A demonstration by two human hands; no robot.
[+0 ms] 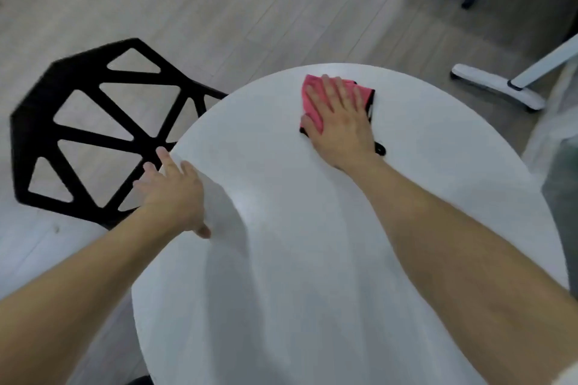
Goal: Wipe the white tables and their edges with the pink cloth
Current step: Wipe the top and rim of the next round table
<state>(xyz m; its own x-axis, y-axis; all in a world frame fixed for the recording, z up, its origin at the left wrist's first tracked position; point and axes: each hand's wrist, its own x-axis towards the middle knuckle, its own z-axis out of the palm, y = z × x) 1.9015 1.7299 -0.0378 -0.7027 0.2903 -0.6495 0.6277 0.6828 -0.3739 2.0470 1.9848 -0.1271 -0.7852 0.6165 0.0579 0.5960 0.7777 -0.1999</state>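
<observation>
- Near the far rim, the right hand (341, 122) pressed the cloth (311, 103) flat — grip spread, not clenched.
- Left hand (173, 194) lay released on the surface (281, 259) edge — likely steadying it.

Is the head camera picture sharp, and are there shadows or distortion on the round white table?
Head view: slightly soft overall; wide-angle bending curves the round white table; soft grey arm shadows cross it; the right hand on the pink cloth and the left hand look mildly blurred.
</observation>
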